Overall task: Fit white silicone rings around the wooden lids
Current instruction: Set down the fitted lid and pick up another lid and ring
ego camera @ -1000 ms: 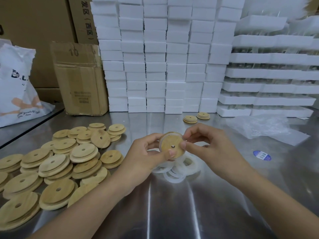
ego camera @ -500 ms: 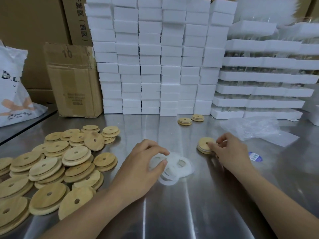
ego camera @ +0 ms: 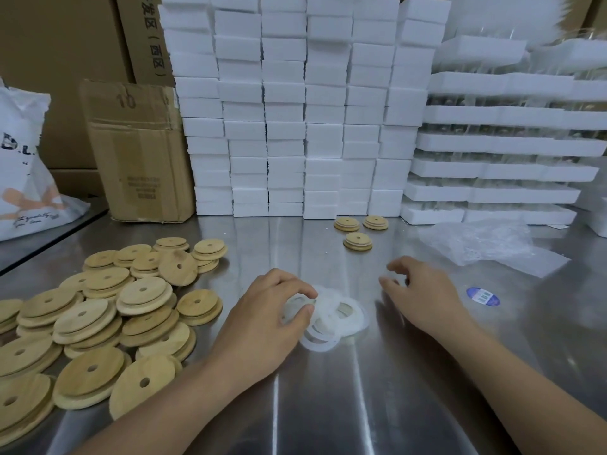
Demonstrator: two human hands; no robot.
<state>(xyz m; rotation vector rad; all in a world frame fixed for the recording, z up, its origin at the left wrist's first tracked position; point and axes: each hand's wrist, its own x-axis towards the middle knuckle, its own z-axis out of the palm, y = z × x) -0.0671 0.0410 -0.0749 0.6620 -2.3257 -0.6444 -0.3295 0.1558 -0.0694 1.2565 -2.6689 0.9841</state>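
I see white silicone rings (ego camera: 325, 318) heaped flat on the steel tabletop (ego camera: 328, 405); my left hand (ego camera: 269, 320) pinches one between thumb and forefinger. My right hand (ego camera: 423, 293), at 3 o'clock, is loosely curled and empty. Round wooden lids (ego camera: 98, 323) lie at 9 o'clock.

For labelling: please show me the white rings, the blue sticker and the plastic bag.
white rings (ego camera: 323, 319): head view, middle of pile
blue sticker (ego camera: 483, 296): head view, its centre
plastic bag (ego camera: 476, 242): head view, crumpled middle
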